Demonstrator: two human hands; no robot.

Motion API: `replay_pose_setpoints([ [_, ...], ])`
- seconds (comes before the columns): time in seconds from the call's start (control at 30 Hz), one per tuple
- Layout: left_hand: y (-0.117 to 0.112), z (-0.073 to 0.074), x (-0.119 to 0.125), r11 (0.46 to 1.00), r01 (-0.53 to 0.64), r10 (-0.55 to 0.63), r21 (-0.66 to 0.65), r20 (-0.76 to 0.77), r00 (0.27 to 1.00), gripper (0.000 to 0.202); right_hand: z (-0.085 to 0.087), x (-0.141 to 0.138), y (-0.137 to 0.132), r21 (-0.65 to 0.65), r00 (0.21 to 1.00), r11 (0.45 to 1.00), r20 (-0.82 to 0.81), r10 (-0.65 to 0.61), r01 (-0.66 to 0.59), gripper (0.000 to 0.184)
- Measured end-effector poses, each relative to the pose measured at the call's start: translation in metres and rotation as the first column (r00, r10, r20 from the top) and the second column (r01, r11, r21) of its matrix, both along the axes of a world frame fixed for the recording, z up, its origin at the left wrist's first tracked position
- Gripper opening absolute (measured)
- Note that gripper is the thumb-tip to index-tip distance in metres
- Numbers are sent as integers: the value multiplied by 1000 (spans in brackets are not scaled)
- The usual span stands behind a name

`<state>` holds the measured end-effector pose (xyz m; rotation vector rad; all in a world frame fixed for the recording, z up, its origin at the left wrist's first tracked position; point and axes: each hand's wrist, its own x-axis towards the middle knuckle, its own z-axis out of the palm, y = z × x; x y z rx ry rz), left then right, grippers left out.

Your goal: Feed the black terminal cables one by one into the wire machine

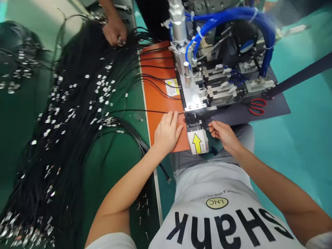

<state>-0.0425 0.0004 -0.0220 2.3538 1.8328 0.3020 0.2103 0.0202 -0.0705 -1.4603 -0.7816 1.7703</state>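
Note:
My left hand lies on the orange mat, its fingers together on a thin black wire that runs right into the jaws of the metal machine. My right hand is curled beside the machine's front block with the yellow arrow label; its fingers pinch something I cannot make out.
A big heap of black wires with metal terminals covers the green bench on the left. Another person's hand grips wires at the far end. Blue hoses arch over the machine. Red scissors lie on a dark mat to the right.

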Motion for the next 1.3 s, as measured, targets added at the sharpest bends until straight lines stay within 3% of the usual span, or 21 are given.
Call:
replay_pose_setpoints([
  [0.07, 10, 10, -14, 999, 36, -36, -17, 22, 999, 55, 8, 1, -2, 20, 1000, 1000, 2, 13, -13, 41],
  [0.13, 21, 22, -47, 999, 32, -32, -17, -11, 999, 49, 12, 6, -5, 31, 1000, 999, 14, 20, -20, 38],
  [0.2, 34, 32, -95, 995, -97, 97, 10, -141, 985, 42, 12, 15, -9, 35, 999, 999, 35, -8, 7, 34],
  [0.27, 48, 38, -145, 950, -313, 294, -16, -299, 908, 37, 10, 24, -14, 26, 999, 999, 33, -22, 21, 31],
  [0.33, 63, 40, -183, 918, -394, 360, -39, -333, 871, 28, 8, 32, -20, 5, 999, 1000, 24, -28, 28, 29],
  [0.4, 78, 38, -201, 909, -413, 374, -53, -336, 865, 20, 7, 38, -23, -14, 999, 999, 25, -42, 42, 28],
  [0.47, 95, 34, -199, 911, -410, 374, -45, -325, 869, 18, 7, 41, -25, -17, 997, 998, 38, -67, 68, 27],
  [0.57, 117, 26, -176, 920, -391, 368, -20, -294, 882, 22, 11, 41, -23, 4, 994, 995, 48, -97, 97, 26],
  [0.67, 123, 27, -154, 929, -370, 352, -21, -266, 898, 25, 22, 39, -22, 18, 996, 997, 48, -70, 69, 26],
  [0.77, 96, 43, -144, 949, -314, 298, -34, -237, 925, 28, 36, 38, -26, 19, 997, 1000, 70, -19, 18, 24],
  [0.83, 64, 58, -142, 979, -117, 84, -169, -188, 978, 27, 43, 39, -29, 22, 996, 1000, 89, -3, 1, 22],
  [0.87, 48, 65, -143, 945, 43, -91, -324, -134, 987, 22, 46, 39, -30, 23, 996, 1000, 93, 6, -9, 22],
  [0.9, 32, 71, -143, 862, 175, -236, -475, -72, 969, 18, 48, 38, -31, 25, 995, 1000, 94, 15, -18, 22],
  [0.97, 11, 77, -145, 787, 241, -310, -568, -27, 950, 6, 53, 34, -31, 35, 995, 998, 87, 45, -48, 22],
  [1.07, 6, 76, -154, 741, 265, -252, -618, 110, 961, 8, 61, 25, -31, 54, 990, 991, 72, 118, -122, 22],
  [1.17, 18, 80, -163, 643, 319, -117, -696, 322, 939, 12, 70, 21, -32, 66, 984, 983, 74, 165, -169, 23],
  [1.23, 24, 91, -159, 662, 305, -34, -685, 379, 925, 13, 74, 21, -34, 68, 982, 982, 92, 168, -174, 23],
  [1.3, 23, 105, -138, 734, 278, -28, -620, 381, 924, 9, 76, 22, -35, 75, 981, 983, 103, 162, -170, 23],
])
